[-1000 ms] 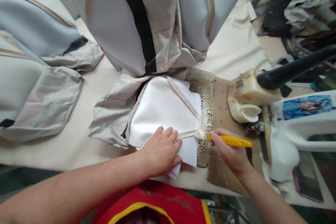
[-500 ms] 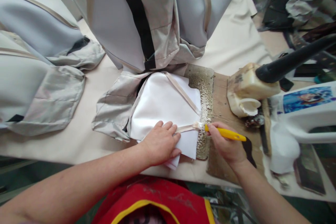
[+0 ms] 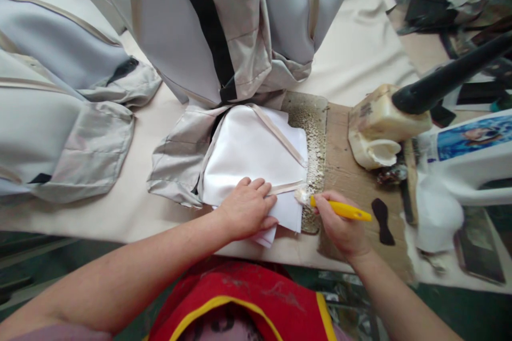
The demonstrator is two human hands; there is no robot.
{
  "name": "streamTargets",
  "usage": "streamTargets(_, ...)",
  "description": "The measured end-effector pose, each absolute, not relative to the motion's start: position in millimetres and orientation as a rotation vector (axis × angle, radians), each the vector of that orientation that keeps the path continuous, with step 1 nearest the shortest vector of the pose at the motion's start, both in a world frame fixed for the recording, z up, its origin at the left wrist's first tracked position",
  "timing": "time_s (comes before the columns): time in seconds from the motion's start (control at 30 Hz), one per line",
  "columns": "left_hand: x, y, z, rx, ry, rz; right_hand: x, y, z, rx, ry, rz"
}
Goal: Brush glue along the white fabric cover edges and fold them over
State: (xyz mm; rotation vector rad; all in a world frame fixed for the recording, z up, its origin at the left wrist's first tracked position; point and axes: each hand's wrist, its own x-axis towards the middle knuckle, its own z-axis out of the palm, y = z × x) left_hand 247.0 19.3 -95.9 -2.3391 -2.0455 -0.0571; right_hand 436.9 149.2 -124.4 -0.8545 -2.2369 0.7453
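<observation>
My left hand (image 3: 248, 208) lies flat, fingers stretched, pressing on a white sheet panel (image 3: 244, 144) with two beige strips along it. A paintbrush (image 3: 340, 209) with a yellow handle is gripped in my right hand (image 3: 342, 224). Its whitish bristles touch the panel's right edge, just below the end of the lower beige strip (image 3: 286, 187). That edge rests over a flat board (image 3: 316, 138) crusted with dried residue. Grey fabric (image 3: 180, 149) joined to the panel bunches up on its left side.
More grey-and-white sewn pieces (image 3: 192, 26) stand behind and at left (image 3: 60, 133). To the right are a cut-open plastic container (image 3: 380, 125) with a black tube, a white jug (image 3: 440, 202), brown cardboard (image 3: 340, 170), a dark sole-shaped piece (image 3: 383, 221) and a phone-like dark slab (image 3: 478, 248).
The brush in my right hand has shifted slightly down along the panel's right edge, off the lower strip's end. My left hand stays pressed on the panel. The view has moved a little.
</observation>
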Motion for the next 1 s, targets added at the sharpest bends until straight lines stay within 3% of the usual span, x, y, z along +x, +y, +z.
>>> streamTargets(0.23,247.6,20.5,-98.6,-2.319,-1.994,-0.053,478.9,91.5,-140.9,-0.957,-2.239,0.937)
streamTargets(0.4,250.3,-2.2,-110.3,-2.331,-1.736,-0.085,466.9,110.6,-129.2,-0.889,-2.106,0.761)
streamTargets(0.57,240.0,-51.1,-142.5,-2.179,-1.759,-0.175,467.9,101.7,-134.3,-0.574,-2.323,0.752)
streamTargets(0.8,225.3,-60.9,-155.8,-2.049,-1.716,-0.087,477.0,98.7,-121.3,-0.698,-2.14,0.722)
streamTargets(1.0,228.0,-46.3,-144.2,-2.06,-1.642,0.016,469.8,106.4,-115.7,-0.701,-2.182,0.984)
